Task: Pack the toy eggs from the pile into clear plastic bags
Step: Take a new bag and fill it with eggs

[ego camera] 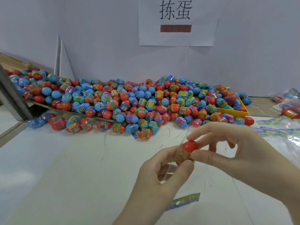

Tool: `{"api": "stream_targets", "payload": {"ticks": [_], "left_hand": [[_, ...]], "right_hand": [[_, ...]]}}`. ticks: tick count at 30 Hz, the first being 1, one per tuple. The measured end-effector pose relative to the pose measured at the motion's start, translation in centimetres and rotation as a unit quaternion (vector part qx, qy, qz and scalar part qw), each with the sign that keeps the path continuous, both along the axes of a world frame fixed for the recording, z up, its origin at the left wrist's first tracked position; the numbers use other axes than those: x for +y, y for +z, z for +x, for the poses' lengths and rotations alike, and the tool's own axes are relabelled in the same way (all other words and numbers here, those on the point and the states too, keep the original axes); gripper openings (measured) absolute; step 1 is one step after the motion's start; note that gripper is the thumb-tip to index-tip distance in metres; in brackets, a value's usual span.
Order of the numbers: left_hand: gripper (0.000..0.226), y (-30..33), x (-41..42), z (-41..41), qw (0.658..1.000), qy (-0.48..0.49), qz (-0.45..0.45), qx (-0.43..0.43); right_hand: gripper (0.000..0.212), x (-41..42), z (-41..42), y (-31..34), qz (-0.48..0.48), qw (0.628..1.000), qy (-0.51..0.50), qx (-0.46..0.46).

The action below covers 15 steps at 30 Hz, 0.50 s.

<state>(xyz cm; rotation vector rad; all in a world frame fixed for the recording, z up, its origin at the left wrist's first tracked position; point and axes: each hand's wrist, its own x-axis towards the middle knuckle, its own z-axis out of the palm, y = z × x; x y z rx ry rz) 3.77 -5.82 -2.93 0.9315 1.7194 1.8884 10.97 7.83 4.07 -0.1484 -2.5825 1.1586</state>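
Head view: both hands pinch one red toy egg (pixel 186 151) above the white worktop (pixel 65 168); left grip (pixel 159 174) holds its base; right grip (pixel 227 151) its tip; pile (pixel 129 101) behind.

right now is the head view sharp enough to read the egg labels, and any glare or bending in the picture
Head view: soft, even light, only faint shadows on the table. The label on the red egg held by both hands, left hand and right hand, is too blurred to read. The clear plastic bag barely shows. Wide-angle bending curves the table edges. Glare sits on the bags at right.
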Motion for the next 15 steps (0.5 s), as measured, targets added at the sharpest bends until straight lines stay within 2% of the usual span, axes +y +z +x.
{"api": "stream_targets", "payload": {"ticks": [6,10,13,15], "left_hand": [[0.033,-0.1,0.1,-0.1,0.999,0.009,0.021,-0.038],[0.037,-0.4,0.3,-0.1,0.998,0.027,0.020,-0.044],[0.018,-0.5,0.5,-0.1,0.997,0.050,0.012,-0.058],[0.008,-0.4,0.5,-0.3,0.993,0.049,0.016,-0.106]], "right_hand": [[0.035,0.0,-0.5,-0.7,-0.029,0.999,-0.015,-0.019],[0.036,-0.3,-0.9,-1.5,-0.029,0.999,0.035,-0.008],[0.047,-0.2,-0.9,-2.2,-0.063,0.994,0.072,-0.043],[0.050,0.2,-0.7,-2.5,-0.082,0.987,0.110,-0.089]]}}
